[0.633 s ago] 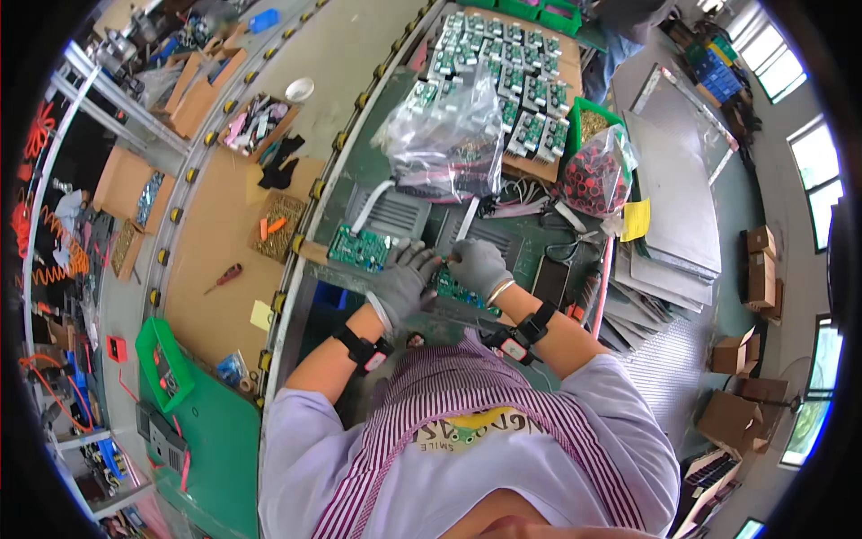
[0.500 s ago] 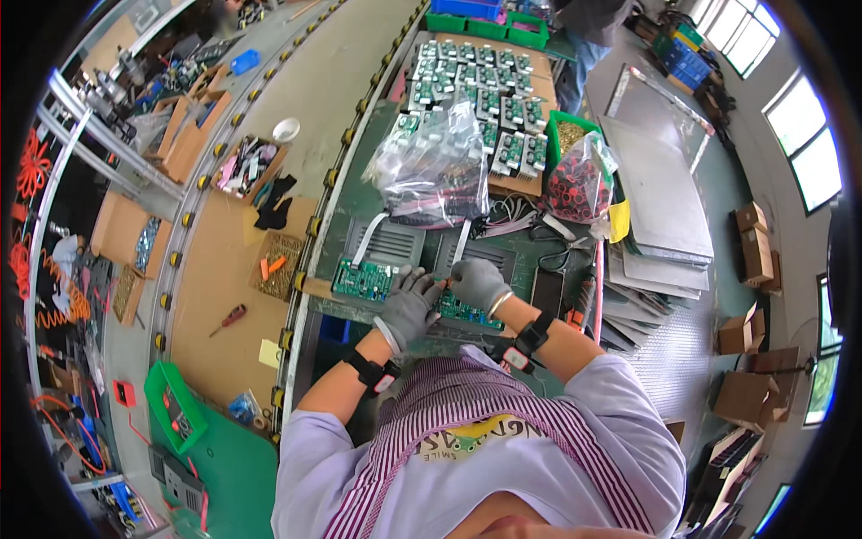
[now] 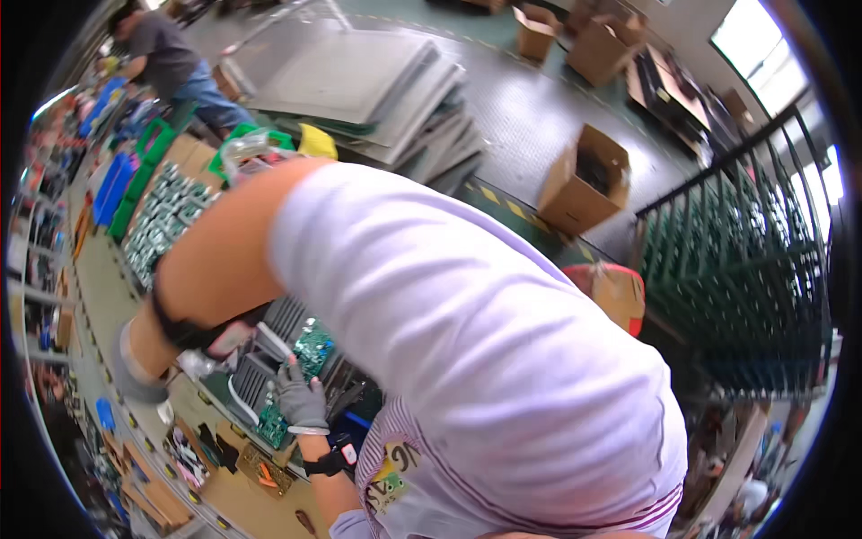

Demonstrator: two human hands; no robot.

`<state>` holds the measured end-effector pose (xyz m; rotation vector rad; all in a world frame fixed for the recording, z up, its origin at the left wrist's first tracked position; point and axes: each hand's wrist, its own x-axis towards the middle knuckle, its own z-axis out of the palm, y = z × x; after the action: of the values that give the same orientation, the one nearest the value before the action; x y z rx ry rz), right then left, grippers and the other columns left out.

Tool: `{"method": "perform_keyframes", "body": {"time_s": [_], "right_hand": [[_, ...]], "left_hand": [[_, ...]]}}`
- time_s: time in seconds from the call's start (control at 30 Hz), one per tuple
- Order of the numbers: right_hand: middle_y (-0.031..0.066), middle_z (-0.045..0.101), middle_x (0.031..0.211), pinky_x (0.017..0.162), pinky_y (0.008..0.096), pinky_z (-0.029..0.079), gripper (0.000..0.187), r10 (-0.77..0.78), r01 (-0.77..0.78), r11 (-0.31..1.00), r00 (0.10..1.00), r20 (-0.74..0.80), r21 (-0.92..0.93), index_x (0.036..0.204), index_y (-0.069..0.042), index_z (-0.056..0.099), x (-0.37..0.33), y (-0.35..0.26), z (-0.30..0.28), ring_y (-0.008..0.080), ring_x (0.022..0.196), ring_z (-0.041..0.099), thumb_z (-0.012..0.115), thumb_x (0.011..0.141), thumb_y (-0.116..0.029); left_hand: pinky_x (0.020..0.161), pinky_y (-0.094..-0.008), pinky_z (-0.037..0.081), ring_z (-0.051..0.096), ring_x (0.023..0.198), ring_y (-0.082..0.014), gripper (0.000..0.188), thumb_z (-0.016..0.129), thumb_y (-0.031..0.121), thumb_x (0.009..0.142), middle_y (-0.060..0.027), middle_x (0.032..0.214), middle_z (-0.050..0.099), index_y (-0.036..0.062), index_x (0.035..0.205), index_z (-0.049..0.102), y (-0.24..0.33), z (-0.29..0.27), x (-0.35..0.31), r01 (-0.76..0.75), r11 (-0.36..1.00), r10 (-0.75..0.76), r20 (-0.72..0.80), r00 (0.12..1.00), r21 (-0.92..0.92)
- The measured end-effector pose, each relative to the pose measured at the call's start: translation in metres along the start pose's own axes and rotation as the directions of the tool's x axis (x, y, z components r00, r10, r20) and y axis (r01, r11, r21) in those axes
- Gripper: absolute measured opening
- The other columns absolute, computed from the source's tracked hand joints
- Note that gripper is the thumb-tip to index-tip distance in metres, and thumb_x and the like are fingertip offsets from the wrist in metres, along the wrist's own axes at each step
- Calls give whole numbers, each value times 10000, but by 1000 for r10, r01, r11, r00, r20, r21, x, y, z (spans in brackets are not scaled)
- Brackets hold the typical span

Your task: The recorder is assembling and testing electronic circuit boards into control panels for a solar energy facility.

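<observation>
My left hand point(image 3: 301, 397), in a grey glove, rests at the two green circuit boards with its fingers stretched out and apart. One circuit board point(image 3: 312, 349) lies beyond its fingertips and the other board point(image 3: 271, 424) lies beside it to the left. White flat cables run over the dark ribbed panels point(image 3: 253, 379) behind the boards. My right arm is raised across the view. At its end my gloved right hand point(image 3: 136, 366) is blurred, its fingers mostly hidden, and I cannot see whether it holds anything.
Many small board assemblies point(image 3: 166, 216) stand in rows farther along the bench, near green and blue bins point(image 3: 112, 190). Another person point(image 3: 171, 63) is at the far left. Stacked grey sheets point(image 3: 359, 81), a cardboard box point(image 3: 585, 184) and a dark green rack point(image 3: 732, 269) are to the right.
The view has swung to the right. My right hand has left the board and risen to the left across the view; my left hand stays at the boards.
</observation>
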<state>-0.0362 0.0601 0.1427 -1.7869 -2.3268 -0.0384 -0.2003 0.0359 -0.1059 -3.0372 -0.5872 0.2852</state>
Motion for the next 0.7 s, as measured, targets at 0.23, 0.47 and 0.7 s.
{"method": "perform_keyframes", "body": {"time_s": [0.23, 0.47, 0.7], "right_hand": [[122, 654, 877, 721, 374, 500, 262, -160, 159, 987, 986, -40, -15, 904, -88, 676, -23, -37, -45, 280, 771, 635, 621, 687, -225], [116, 649, 895, 734, 358, 500, 247, -261, 262, 965, 962, -83, 7, 915, -88, 668, -78, -12, -67, 274, 769, 631, 612, 711, -215], [121, 648, 883, 706, 359, 510, 227, 175, -15, 952, 847, -502, 306, 921, -89, 654, -215, 179, -5, 288, 762, 625, 607, 716, -174]], "left_hand": [[1044, -418, 257, 394, 1206, -310, 666, 588, 256, 743, -161, 1277, 441, 121, 1346, 341, -20, 6, -4, -14, 997, 8, 84, 996, 75], [991, -407, 344, 456, 1135, -339, 580, 554, 131, 762, -185, 1221, 482, 95, 1316, 385, -25, 17, -8, 76, 951, -56, 74, 996, -301], [969, -433, 360, 407, 1159, -365, 549, 538, 90, 744, -164, 1258, 439, 60, 1282, 430, 46, -30, -2, 305, 945, -306, 10, 952, -118]]}}
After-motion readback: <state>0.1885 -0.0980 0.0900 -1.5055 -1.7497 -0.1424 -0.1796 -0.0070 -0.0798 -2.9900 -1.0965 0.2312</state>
